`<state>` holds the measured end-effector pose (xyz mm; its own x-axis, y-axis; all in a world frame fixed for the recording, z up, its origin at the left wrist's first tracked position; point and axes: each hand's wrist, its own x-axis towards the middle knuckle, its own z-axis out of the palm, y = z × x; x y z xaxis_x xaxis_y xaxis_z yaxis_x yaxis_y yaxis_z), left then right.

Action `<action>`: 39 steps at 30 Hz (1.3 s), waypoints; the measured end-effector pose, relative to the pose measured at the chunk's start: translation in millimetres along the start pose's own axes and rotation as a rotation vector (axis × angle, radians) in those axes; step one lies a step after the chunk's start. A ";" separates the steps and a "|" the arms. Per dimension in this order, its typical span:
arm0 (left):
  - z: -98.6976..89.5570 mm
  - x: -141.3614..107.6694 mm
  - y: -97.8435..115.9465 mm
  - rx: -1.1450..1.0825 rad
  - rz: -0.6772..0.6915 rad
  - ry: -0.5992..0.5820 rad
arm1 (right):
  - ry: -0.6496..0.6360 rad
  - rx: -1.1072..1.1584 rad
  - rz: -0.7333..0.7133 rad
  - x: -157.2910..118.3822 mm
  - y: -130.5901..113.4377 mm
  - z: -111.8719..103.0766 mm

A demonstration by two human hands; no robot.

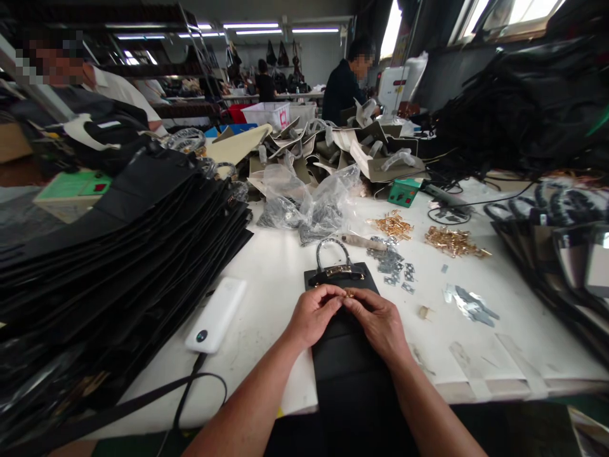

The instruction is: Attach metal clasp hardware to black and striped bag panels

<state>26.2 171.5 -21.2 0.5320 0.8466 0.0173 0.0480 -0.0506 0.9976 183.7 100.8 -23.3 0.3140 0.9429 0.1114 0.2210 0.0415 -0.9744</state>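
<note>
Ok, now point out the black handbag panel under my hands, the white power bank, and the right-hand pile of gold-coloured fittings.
Black handbag panel (349,352): head view, on its flat face.
White power bank (219,311): head view, upper face.
Gold-coloured fittings (454,242): head view, middle of the pile.

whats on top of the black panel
A dark strap with gold hardware lies across the black panel near the looped handle. What lies directly under the left hand and right hand is covered.
</note>
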 end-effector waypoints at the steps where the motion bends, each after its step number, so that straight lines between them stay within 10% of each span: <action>1: -0.4 0.1 -0.4 0.013 0.008 -0.008 | -0.002 -0.002 0.009 -0.4 0.6 -0.6; 11: 2.4 -5.1 -4.1 0.140 0.082 0.040 | -0.014 0.012 0.063 -0.1 -0.3 -1.0; 23: 1.3 3.2 1.5 -0.374 -0.183 0.052 | -0.030 0.169 0.088 0.7 5.5 -0.8; 33: 3.6 -0.1 3.7 -0.103 -0.014 0.004 | 0.020 0.130 0.016 2.0 -2.5 0.8; 39: -11.7 4.6 0.6 0.518 0.285 0.450 | -0.066 -0.078 0.030 18.2 -12.6 -8.3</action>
<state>18.7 181.6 -19.8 0.1909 0.8931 0.4074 0.4115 -0.4496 0.7928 194.3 114.7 -7.3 0.2603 0.9632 0.0667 0.2844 -0.0104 -0.9586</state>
